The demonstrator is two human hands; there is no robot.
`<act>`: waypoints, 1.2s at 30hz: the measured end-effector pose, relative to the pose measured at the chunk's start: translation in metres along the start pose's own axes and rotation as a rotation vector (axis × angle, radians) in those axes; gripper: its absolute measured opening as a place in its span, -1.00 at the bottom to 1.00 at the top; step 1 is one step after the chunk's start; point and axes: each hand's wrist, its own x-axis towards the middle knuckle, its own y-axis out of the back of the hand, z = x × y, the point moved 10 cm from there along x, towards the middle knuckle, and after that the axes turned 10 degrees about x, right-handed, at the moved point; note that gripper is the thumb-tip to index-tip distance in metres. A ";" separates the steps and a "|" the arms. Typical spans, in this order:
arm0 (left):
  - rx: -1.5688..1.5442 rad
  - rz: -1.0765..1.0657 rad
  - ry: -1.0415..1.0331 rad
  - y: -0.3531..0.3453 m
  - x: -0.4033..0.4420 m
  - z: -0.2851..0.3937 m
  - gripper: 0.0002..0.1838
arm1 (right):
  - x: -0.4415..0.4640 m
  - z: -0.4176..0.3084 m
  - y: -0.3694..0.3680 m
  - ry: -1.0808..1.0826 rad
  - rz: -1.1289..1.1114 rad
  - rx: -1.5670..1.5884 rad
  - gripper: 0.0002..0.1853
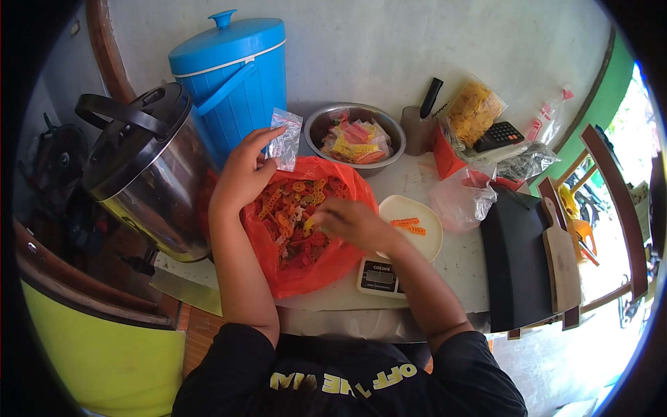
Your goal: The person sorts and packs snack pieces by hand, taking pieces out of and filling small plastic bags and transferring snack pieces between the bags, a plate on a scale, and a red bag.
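Note:
An open red plastic bag (323, 272) holds many small dry pieces (295, 219) in red, orange, yellow and green. Above the bag's far left part, my left hand (243, 170) grips a small clear plastic packet (285, 139) between thumb and fingers. My right hand (354, 222) reaches in over the pieces, its fingers pinched together on a yellow piece (310, 223). To the right, a cream plate (432, 240) on a white kitchen scale (368, 276) carries a few orange pieces (410, 225).
A steel container (149, 184) and a blue lidded bucket (267, 83) stand left and behind. A metal bowl (314, 125) of filled packets sits behind the bag. Further right are a clear bag (458, 205), a calculator (499, 136), a black box (513, 257) and a wooden board (560, 260).

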 end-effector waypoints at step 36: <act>-0.028 0.015 0.029 0.010 -0.004 -0.004 -0.41 | -0.016 -0.029 0.018 0.322 0.238 -0.528 -0.75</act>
